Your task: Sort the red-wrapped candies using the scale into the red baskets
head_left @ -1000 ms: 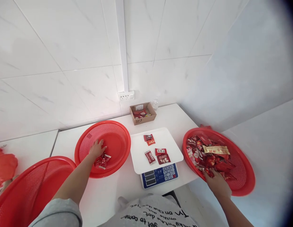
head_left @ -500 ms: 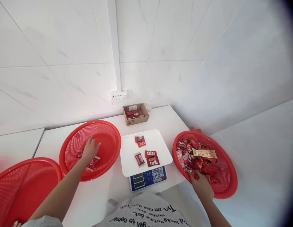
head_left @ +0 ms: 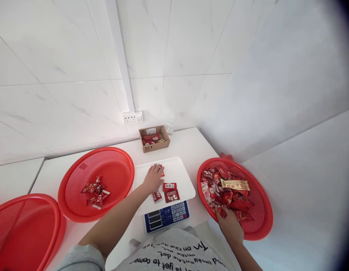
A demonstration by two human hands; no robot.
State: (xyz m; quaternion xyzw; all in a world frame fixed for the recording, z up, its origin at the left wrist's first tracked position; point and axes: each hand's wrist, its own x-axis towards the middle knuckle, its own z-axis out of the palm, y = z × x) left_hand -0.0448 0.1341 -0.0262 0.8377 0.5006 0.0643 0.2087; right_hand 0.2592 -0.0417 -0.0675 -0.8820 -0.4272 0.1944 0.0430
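Note:
My left hand (head_left: 154, 180) reaches over the white weighing pan (head_left: 178, 169) of a scale, fingers slightly apart and lowered over small red-wrapped candies (head_left: 163, 174) that it mostly covers. Nearer the pan's front lie several more wrapped candies (head_left: 171, 195), one partly under the wrist. On the right, my right hand (head_left: 230, 225) reaches over the near rim of a red mesh basket (head_left: 264, 210) heaped with red packets. Its thumb and fingers close around a red-wrapped candy (head_left: 221, 212) at the pile's near edge; the fingertips are partly hidden.
Left of the scale, a red basket (head_left: 122, 165) holds several candies (head_left: 97, 194). Another red basket (head_left: 25, 233) stands at the far left. A cardboard box (head_left: 156, 145) of packets and a clear bottle (head_left: 169, 128) stand near the wall. The scale's blue keypad (head_left: 166, 216) faces me.
My left hand has moved right, from the left basket to the candies on the pan. More candies show in that basket. My right hand stays in the right basket. The view has shifted slightly.

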